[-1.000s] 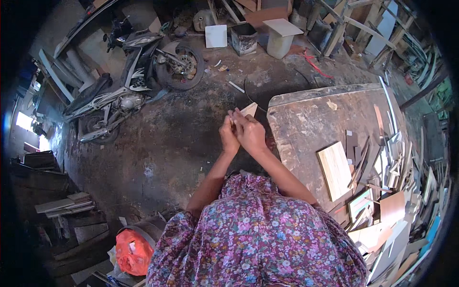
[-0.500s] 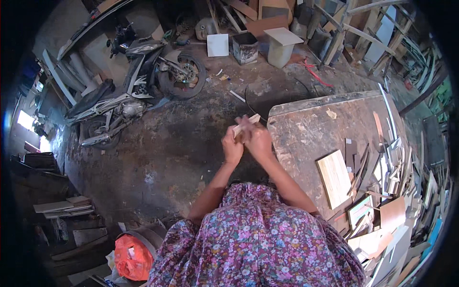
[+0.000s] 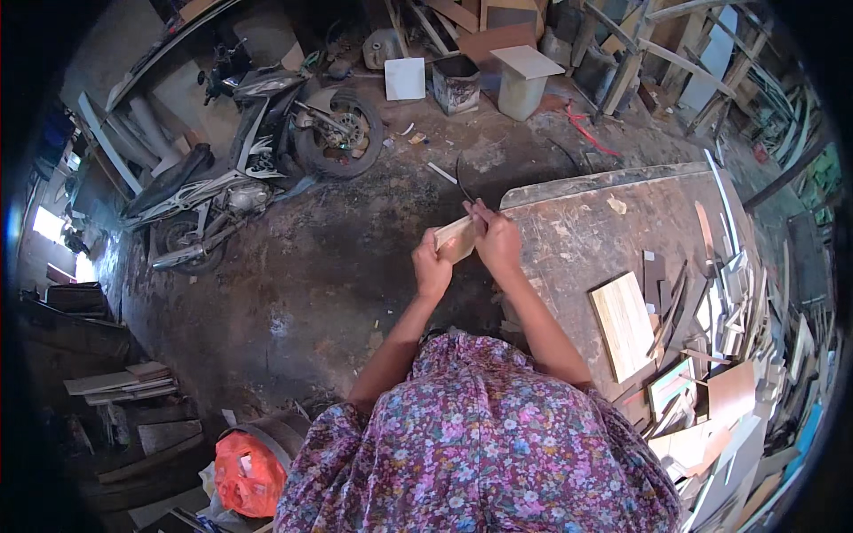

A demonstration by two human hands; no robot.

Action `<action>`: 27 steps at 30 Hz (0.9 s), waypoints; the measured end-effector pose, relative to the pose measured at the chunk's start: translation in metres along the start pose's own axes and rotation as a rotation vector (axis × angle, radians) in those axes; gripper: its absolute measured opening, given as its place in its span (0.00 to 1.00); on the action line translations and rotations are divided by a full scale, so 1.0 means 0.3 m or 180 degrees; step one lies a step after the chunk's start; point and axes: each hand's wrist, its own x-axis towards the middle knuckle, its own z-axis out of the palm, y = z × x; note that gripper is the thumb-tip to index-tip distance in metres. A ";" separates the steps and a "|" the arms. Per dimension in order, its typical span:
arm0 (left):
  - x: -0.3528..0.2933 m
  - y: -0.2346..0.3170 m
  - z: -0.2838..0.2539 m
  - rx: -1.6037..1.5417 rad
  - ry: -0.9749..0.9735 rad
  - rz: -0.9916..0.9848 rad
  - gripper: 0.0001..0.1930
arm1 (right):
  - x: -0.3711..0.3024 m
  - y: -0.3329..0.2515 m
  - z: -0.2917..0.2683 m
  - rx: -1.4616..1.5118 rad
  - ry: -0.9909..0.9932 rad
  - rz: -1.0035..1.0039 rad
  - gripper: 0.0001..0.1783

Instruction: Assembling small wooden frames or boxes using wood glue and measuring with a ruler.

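My left hand (image 3: 433, 269) is closed around the near left end of a small pale wooden board (image 3: 456, 238), which I hold up in front of me, tilted. My right hand (image 3: 498, 242) is at the board's other end, its fingers bent and pressed together against the wood. Whether a small thing sits between those fingers is hidden. To the right, a larger pale wooden board (image 3: 621, 326) lies on the worn brown table (image 3: 569, 240).
Offcuts and thin strips (image 3: 702, 382) crowd the table's right side. A motorcycle (image 3: 249, 160) stands at the far left. Across the floor are a square tin (image 3: 456, 85) and a lidded bucket (image 3: 522, 93). A red plastic bag (image 3: 244, 475) sits near my left side.
My right hand has slid to the right along the small board, baring more of its face. The board has turned slightly; my left hand keeps its hold.
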 end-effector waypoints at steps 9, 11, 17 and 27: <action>-0.008 -0.054 0.008 -0.0111 -0.0016 0.0017 0.08 | -0.053 -0.103 0.006 0.0098 -0.0223 -0.0371 0.15; -0.013 -0.033 0.004 -0.0068 -0.0013 0.0043 0.10 | -0.022 -0.050 -0.005 -0.0062 -0.0133 -0.0059 0.13; -0.021 -0.099 0.007 0.0013 -0.0005 0.0095 0.11 | -0.066 -0.080 0.035 -0.0252 -0.0551 -0.0209 0.14; -0.037 -0.054 0.003 -0.0108 0.0021 -0.0107 0.08 | -0.026 -0.023 -0.005 -0.0136 -0.0044 -0.0158 0.13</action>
